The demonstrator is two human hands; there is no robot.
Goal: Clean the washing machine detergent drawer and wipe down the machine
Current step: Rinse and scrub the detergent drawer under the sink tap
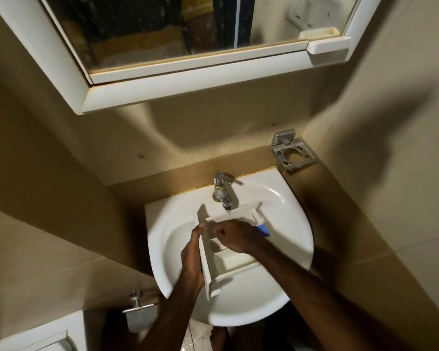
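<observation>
The white detergent drawer (228, 259) lies over the white sink (284, 224), under the chrome tap (222, 191), which runs water onto the drawer's far end. My left hand (192, 257) holds the drawer's left wall, thumb up along the side. My right hand (235, 235) is inside the drawer with curled fingers; I cannot tell whether it holds anything. A blue piece (262, 229) shows at the drawer's right side, just beyond my right hand.
A white-framed mirror cabinet (188, 79) hangs above the sink. A metal toothbrush holder (292, 153) is fixed to the wall at the right. A wall valve (137, 300) and a white fixture (36, 335) sit at the lower left. Beige tiled walls close in on both sides.
</observation>
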